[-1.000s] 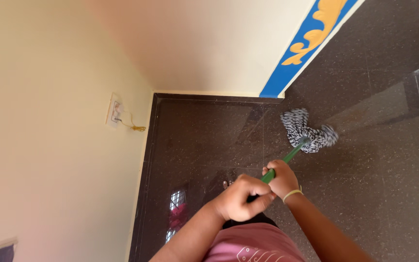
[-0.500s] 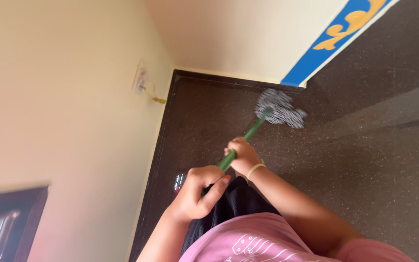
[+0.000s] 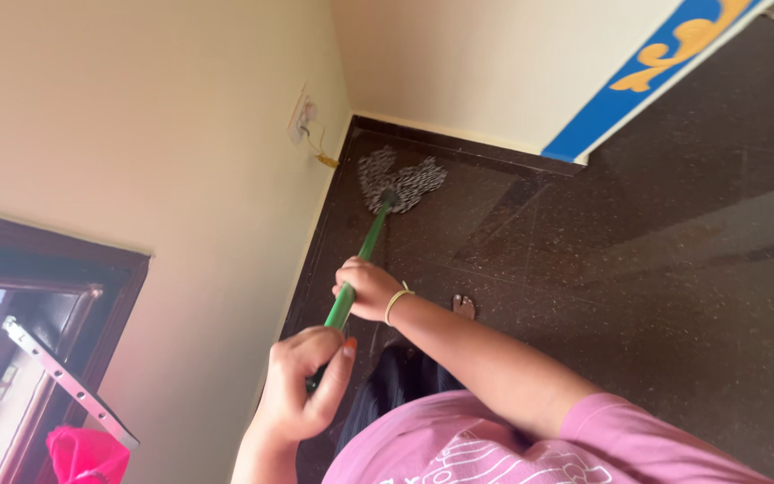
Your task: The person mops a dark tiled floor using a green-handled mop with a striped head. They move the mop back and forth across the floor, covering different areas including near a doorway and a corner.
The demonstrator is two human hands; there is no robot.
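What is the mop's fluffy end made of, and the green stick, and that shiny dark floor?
The mop head looks like soft yarn or cotton strands, black and white, splayed flat. The green handle looks smooth and glossy, likely plastic or painted metal; I cannot tell which. The floor looks like polished speckled stone, perhaps granite, since it mirrors light.

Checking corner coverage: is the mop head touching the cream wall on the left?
Cannot tell. In the head view the mop head lies on the dark floor close beside the left wall, but the dark skirting strip there hides whether any strands reach it.
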